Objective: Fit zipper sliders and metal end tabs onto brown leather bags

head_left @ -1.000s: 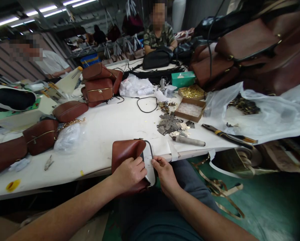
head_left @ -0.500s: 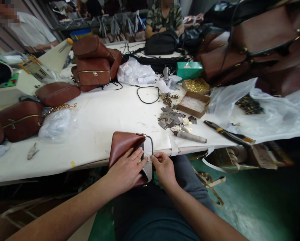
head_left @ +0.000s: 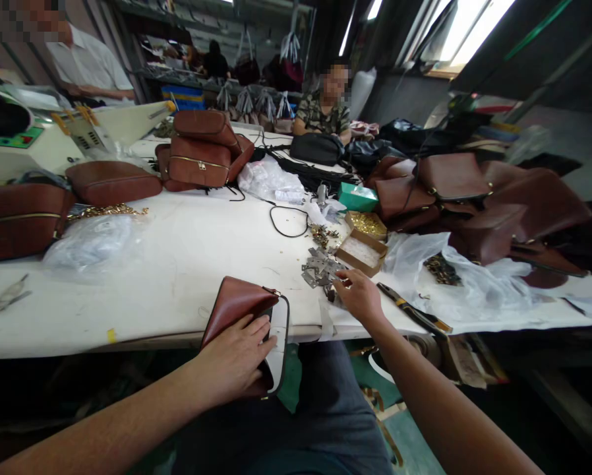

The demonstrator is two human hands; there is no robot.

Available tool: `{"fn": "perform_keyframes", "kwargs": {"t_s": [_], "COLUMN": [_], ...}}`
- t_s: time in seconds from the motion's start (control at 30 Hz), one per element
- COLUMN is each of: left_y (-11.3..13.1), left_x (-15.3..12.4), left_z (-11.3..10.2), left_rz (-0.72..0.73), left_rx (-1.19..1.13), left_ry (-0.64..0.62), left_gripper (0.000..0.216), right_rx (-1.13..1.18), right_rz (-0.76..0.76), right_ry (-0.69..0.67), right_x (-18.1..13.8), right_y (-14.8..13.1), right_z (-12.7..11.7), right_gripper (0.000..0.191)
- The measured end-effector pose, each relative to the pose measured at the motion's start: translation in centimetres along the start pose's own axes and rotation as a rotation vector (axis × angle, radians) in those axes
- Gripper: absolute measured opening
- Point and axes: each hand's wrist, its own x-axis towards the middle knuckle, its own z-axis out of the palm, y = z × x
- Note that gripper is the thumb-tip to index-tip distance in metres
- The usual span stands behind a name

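A brown leather bag [head_left: 234, 300] leans over the table's front edge, its opening and pale panel [head_left: 277, 340] with dark edging facing right. My left hand [head_left: 239, 349] lies across the opening and holds the bag, fingers stretched along the panel's edge. To the right, my right hand [head_left: 358, 293] is at the near side of a pile of small grey metal plates [head_left: 318, 266], fingers apart and slightly bent. Whether its fingertips touch a plate is hard to see. The grey-handled tool by the pile is mostly hidden behind this hand.
Pliers [head_left: 412, 309] lie right of my right hand, near a plastic bag [head_left: 494, 277] of metal fittings. Small boxes [head_left: 360, 254] stand behind the plates. Brown bags [head_left: 200, 161] stand at left and back, with more heaped at right [head_left: 454, 175]. Two people are across the table.
My right hand has left the panel's edge and moved right and forward to the metal plates. My left hand stays on the bag. The camera view has tilted upward.
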Motion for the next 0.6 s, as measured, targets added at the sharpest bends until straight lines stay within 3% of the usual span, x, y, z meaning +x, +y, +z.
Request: {"fn": "perform_keyframes", "kwargs": {"t_s": [0.13, 0.33, 0.53, 0.6], "left_y": [0.2, -0.2, -0.5, -0.5], "left_x": [0.1, 0.4, 0.6, 0.7], "left_z": [-0.3, 0.5, -0.4, -0.9], "left_rz": [-0.017, 0.000, 0.031, 0.037], "left_rx": [-0.049, -0.039, 0.009, 0.014], "left_ry": [-0.023, -0.020, -0.070, -0.065], "left_gripper": [0.059, 0.058, 0.060, 0.059], "right_rx": [-0.124, -0.161, -0.159, 0.000], "right_rz": [-0.003, -0.029, -0.017, -0.044], "right_ry": [-0.091, -0.141, -0.037, 0.053], "right_x": [4.9, 6.0, 6.4, 5.5], "right_y": [2.9, 4.3, 4.9, 4.1], "right_z": [0.2, 0.7, -0.3, -0.7], "right_gripper": [0.033, 0.030, 0.039, 0.045]}}
